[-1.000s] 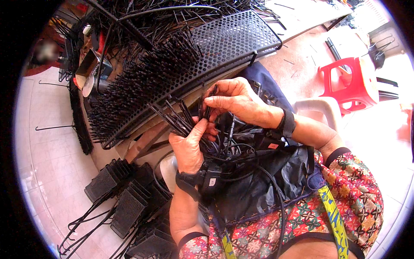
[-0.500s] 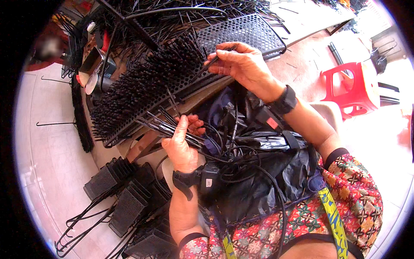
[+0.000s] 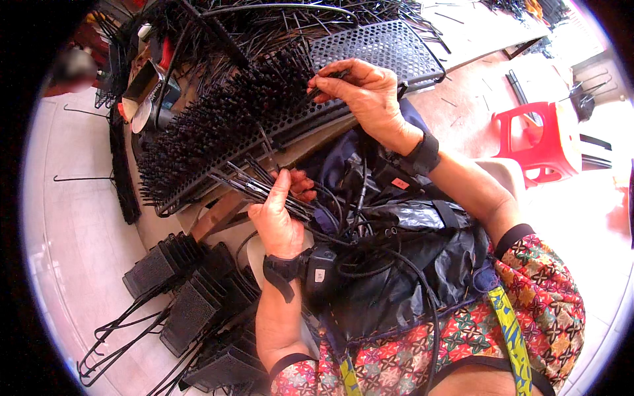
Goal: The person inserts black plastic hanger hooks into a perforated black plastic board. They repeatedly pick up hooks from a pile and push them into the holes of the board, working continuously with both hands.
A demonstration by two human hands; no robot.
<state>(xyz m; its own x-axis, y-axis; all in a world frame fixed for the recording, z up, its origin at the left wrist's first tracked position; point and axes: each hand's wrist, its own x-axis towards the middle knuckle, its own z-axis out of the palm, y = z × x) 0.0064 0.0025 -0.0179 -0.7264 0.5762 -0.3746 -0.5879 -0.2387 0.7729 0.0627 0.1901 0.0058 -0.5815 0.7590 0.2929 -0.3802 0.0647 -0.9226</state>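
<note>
My left hand (image 3: 277, 218) is closed around a loose bundle of thin black rods (image 3: 241, 188), whose ends fan out toward the left. My right hand (image 3: 370, 99) is closed in a pinch on a thin black rod (image 3: 316, 94), held at the edge of many rods standing close together. These upright rods (image 3: 218, 122) fill the left and middle part of a black perforated rack (image 3: 376, 47). The right part of the rack shows bare round holes. My fingers hide part of the pinched rod.
Behind the rack lies a big heap of loose black rods (image 3: 277, 26) on the table. Black mesh baskets with long wire handles (image 3: 191, 310) stand on the floor at lower left. A red plastic stool (image 3: 564, 142) is at right. Black plastic sheeting (image 3: 396, 284) covers my lap.
My right hand has moved left and slightly down, bringing the pinched rod against the standing rods. The left hand keeps its bundle, nearly still.
</note>
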